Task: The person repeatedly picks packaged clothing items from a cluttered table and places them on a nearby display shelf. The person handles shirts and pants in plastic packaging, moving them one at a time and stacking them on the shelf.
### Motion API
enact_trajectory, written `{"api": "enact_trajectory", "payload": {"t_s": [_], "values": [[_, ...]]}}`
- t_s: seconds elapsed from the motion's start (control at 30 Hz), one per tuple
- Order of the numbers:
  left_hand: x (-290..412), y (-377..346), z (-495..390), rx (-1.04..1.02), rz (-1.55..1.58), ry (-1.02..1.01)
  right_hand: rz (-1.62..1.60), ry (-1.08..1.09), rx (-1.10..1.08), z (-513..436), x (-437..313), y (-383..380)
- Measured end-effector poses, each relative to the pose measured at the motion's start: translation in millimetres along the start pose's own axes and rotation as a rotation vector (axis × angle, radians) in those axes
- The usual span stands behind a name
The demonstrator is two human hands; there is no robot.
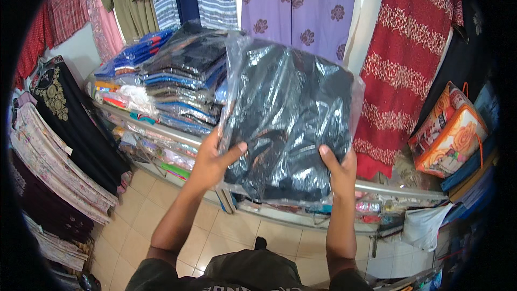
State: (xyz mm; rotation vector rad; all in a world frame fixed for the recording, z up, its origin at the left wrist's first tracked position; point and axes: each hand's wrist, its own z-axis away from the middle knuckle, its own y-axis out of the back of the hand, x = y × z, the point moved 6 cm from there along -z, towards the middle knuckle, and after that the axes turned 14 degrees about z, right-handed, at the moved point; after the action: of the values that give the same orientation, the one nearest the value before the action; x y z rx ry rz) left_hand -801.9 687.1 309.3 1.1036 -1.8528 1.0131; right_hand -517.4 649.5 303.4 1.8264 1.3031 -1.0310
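Note:
A folded dark garment in a clear plastic bag (286,125) is held up before me, tilted a little. My left hand (216,157) grips its lower left edge, thumb on top of the plastic. At the lower right edge my right hand (341,165) holds it the same way. The fingers of both hands are mostly hidden beneath the bag. Just behind it, to the left, rises a stack of bagged folded garments (181,97), dark ones on top and blue and brown edges below. Blue bagged garments (133,56) lie left of that stack.
The stacks rest on a glass display counter with a metal edge (161,128). Dresses hang behind it, one purple (270,4) and one red (404,64). A floral zippered bag (450,133) sits at right. Hanging clothes (60,161) line the left side, above a tiled floor (137,218).

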Motion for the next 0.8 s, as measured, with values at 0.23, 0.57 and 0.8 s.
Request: {"api": "enact_trajectory", "payload": {"t_s": [0.23, 0.57, 0.8], "values": [[55, 3, -142, -0.034, -0.043, -0.176, -0.109, 0.145, -0.047, -159, -22, -31], [59, 42, -266, -0.122, -0.032, -0.111, -0.041, 0.106, 0.023, -244, -28, -65], [13, 80, -279, -0.015, -0.722, -0.284, 0.033, -0.129, -0.057, -254, 52, -90]]}}
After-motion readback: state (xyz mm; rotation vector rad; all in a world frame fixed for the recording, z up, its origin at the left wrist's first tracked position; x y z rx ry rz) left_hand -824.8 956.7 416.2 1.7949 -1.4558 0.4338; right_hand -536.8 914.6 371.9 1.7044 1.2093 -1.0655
